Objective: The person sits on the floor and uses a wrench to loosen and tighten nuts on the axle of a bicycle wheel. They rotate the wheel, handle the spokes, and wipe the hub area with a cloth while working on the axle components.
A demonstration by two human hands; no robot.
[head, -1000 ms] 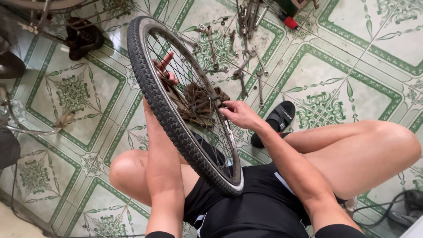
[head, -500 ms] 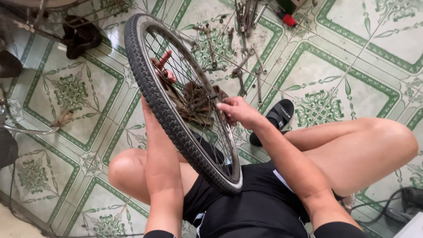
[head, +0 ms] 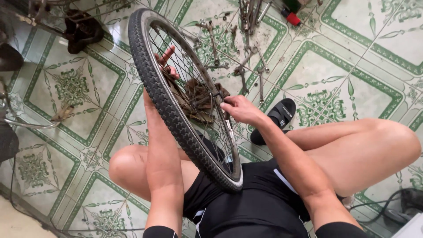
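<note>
A seated person works at the hub of a bicycle wheel (head: 176, 119) held upright across the lap.

The wheel stands on its tyre against the black shorts, tilted a little, its rim running from the lap up towards the tools on the floor. The left hand (head: 166, 66) reaches behind the spokes from the far side, fingers partly spread and showing through them; whether it grips anything cannot be told. The right hand (head: 238, 109) is at the rusty hub (head: 200, 100), fingers curled closed around a small part there (too small to make out). Both knees are bent out to the sides. On the green-patterned tiled floor (head: 352, 61) beyond the wheel lie several spanners (head: 246, 66), well apart from a black sandal (head: 282, 113) just beside the right forearm.
</note>
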